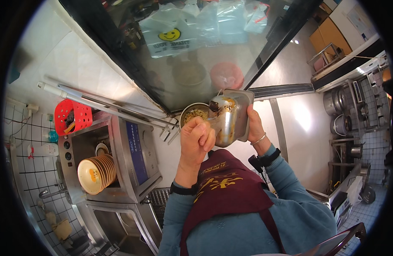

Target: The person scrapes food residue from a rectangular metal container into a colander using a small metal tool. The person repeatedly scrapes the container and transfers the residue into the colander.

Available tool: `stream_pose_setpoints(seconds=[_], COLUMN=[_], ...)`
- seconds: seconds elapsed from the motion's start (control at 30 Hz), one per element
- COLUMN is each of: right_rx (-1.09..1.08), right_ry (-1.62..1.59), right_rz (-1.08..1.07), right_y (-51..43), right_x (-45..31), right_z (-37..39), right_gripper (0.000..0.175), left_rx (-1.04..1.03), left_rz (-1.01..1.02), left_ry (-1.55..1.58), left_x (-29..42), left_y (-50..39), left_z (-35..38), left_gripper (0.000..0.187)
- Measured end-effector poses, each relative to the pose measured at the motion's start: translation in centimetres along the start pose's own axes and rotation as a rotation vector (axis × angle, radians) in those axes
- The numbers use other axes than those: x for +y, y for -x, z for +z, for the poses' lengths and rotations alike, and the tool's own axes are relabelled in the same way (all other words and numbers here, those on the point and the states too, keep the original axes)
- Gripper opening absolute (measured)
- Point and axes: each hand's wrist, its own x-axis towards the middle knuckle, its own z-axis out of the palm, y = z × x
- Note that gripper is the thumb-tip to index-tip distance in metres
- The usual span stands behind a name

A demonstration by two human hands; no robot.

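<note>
My right hand grips the rim of a deep stainless-steel food pan, tilted on its side, its outer wall smeared with brown and yellow residue. Close to the pan's left side is my left hand, fingers curled; whether it holds something is hidden. A dark, residue-covered patch shows at the pan's upper left; I cannot tell whether it belongs to a utensil. Just beyond my left hand stands a round metal container with yellow-green food bits in it, partly covered by hand and pan.
At left, a stack of plates sits in a steel sink, with a red perforated basket on its corner. Long poles lean beside it. Ahead is a dark-framed glass panel; shelves with metal pots line the right.
</note>
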Motion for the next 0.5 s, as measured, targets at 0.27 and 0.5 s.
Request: stream_pose_setpoints(seconds=[0.27,0.5], right_rx=[0.432,0.406], right_ry=[0.478,0.210], right_rz=[-0.060,0.164], right_y=[-2.9,-2.2], right_x=[0.4,0.9], right_z=[-2.0,-0.9], right_gripper=[0.057,0.054], left_rx=[0.078,-0.075], left_rz=[0.043,0.009], left_ry=[-0.807,-0.258], left_x=[-0.9,-3.4], left_y=[-0.9,-1.6], left_z=[-1.0,-1.2], left_gripper=[0.016,0.018])
